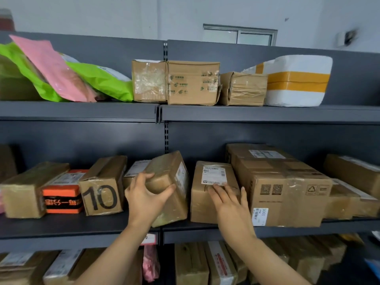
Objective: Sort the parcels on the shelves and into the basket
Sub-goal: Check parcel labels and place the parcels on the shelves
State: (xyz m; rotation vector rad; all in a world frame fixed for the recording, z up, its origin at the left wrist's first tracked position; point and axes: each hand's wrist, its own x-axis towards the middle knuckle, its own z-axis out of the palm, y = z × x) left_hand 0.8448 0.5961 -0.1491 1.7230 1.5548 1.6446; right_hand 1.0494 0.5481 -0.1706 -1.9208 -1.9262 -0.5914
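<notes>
Grey steel shelving (82, 225) fills our head view, with a white wall and a small window (239, 36) above it; no basket shows anywhere. On the middle shelf our left hand (147, 196) grips the near upper corner of a tape-wrapped brown parcel (170, 182), fingers over the top and thumb hooked on the front face. This parcel sits tilted, with its left edge raised. Its long axis runs away from the grip toward the back panel, so we judge that a straight pull toward us would bring it out. Just right of that grip, our right hand (230, 204) lies flat with straight fingers on the top front of a labelled carton (213, 202). It holds nothing and seems to be steadying the carton. The two boxes stand close, and we cannot tell whether they touch. Left of the grip stands a box marked 10 (100, 190), then an orange-and-black box (62, 199). Beyond the right hand stands a big carton (283, 188), pressed close against the labelled one. Above the hands, the top shelf carries green and pink mailers (61, 75) and a white foam box (298, 81). Room to slide sideways looks tight.
</notes>
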